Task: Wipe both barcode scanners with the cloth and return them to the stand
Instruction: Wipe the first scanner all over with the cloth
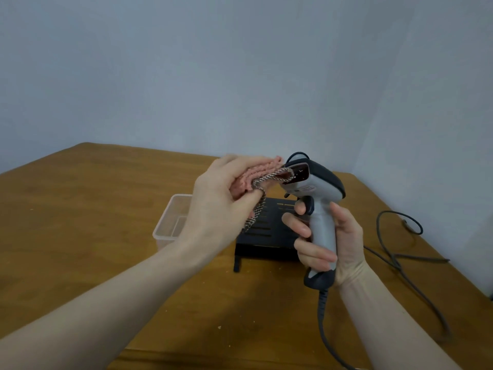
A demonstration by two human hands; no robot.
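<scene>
A wooden table [80, 209] is filling the lower half of the frame, with a pale wall [240, 62] standing behind it. A black slotted stand [266, 233] is sitting at centre frame on the table, partly hidden by the hands. A clear plastic tub [170, 222] is resting just left of the stand. A dark cable [400, 252] is trailing in loops across the right side of the table.

The right hand [328, 241], right of centre, is grasping the handle of a grey and black scanner [317, 198], fingers curled round it, and is holding it upright above the stand, its window facing left. The scanner's own cord [324, 316] is hanging from its base toward the bottom edge.

The left hand [221, 198], at centre left, is gripping a bunched pink cloth [256, 174] with a checked edge, and is pressing it against the scanner's window. Only one scanner is showing in this view
</scene>
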